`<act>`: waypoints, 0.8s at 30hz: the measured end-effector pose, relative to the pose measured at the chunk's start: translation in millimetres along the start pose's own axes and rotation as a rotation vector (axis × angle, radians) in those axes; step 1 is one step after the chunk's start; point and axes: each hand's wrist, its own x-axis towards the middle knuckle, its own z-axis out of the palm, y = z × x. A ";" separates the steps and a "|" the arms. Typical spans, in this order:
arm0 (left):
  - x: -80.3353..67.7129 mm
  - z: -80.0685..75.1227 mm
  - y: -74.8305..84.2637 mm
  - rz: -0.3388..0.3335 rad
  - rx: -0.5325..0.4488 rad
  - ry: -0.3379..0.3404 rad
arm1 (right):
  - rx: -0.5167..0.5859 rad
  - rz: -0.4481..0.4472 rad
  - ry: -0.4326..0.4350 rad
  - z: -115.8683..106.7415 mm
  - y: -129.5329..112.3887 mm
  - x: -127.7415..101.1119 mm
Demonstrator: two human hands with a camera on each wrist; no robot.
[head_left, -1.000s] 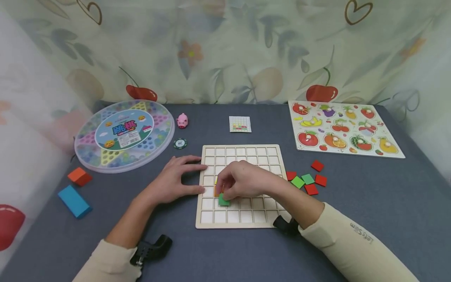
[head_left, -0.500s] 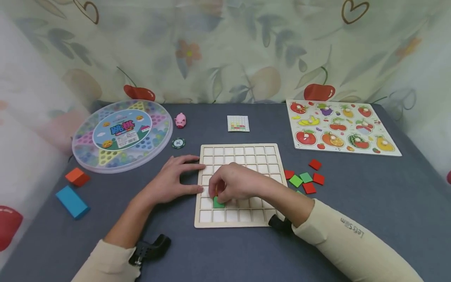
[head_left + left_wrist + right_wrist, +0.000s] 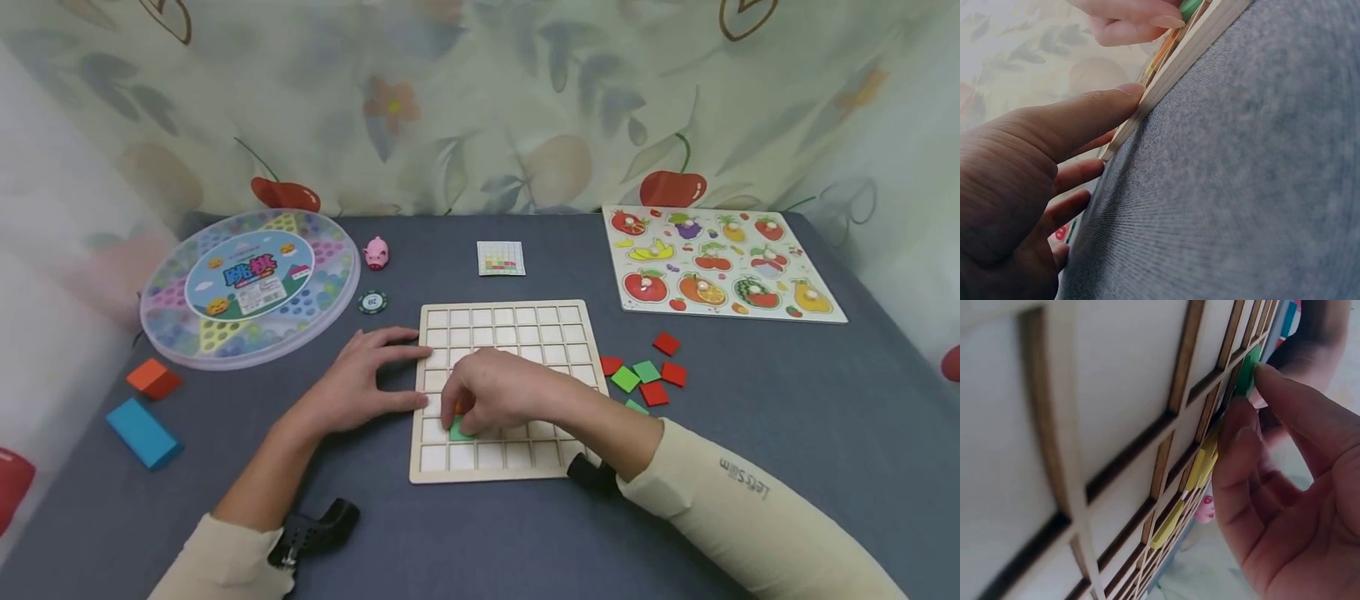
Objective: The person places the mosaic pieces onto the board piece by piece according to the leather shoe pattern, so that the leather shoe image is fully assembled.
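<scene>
A floral curtain (image 3: pixel 480 108) hangs behind a table (image 3: pixel 465 533) covered in dark cloth. Nearest me, the right hand (image 3: pixel 510 387) pinches a green tile (image 3: pixel 460 429) between thumb and fingertips, at the second column from the left and second row from the near edge of the gridded wooden board (image 3: pixel 525 337); whether it lies flat in its cell, I can't tell. The left hand (image 3: pixel 367 379), fingers spread and holding nothing, touches the board's left edge, seemingly to steady it. An orange tile (image 3: pixel 1163 53) peeps out beside the pinch.

Seating this tile looks like the step in hand; the next move, I'd judge, calls for squaring it with the cell walls and pressing lightly before letting go. Further out, loose tiles (image 3: pixel 654 392), red and green, lie by the board's right side, and a small colour-grid card (image 3: pixel 502 258) rests beyond its far edge
</scene>
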 end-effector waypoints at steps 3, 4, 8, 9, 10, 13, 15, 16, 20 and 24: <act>0.3 -0.6 0.6 -0.003 0.002 -0.001 | -0.056 -0.019 0.016 -0.5 -0.8 -0.4; 0.5 -0.6 0.5 -0.002 0.003 0.000 | -0.075 -0.026 0.020 -0.6 -1.0 -0.4; 0.0 0.0 -0.2 -0.002 0.004 -0.003 | -0.117 -0.050 0.011 -0.2 -2.1 0.0; -0.4 0.4 -0.7 -0.004 0.004 -0.004 | -0.122 -0.056 0.004 -0.1 -2.2 0.2; -0.6 0.7 -1.0 -0.004 0.004 -0.006 | -0.119 -0.064 -0.002 -0.2 -1.8 0.1; -1.3 0.8 -0.8 -0.011 0.000 -0.003 | -0.091 -0.096 -0.014 -1.8 0.9 -1.4; -1.1 0.0 -0.2 -0.014 -0.001 0.000 | -0.058 -0.109 -0.020 -4.1 4.2 -3.8; -0.9 -0.5 0.3 -0.017 -0.001 0.000 | -0.035 -0.112 -0.023 -5.3 6.4 -5.4; -0.3 -1.0 1.3 -0.028 0.002 -0.005 | 0.060 -0.096 -0.039 -11.4 16.0 -15.0; 0.0 -0.4 1.4 -0.038 0.004 -0.019 | 0.145 -0.083 -0.020 -20.0 26.8 -29.1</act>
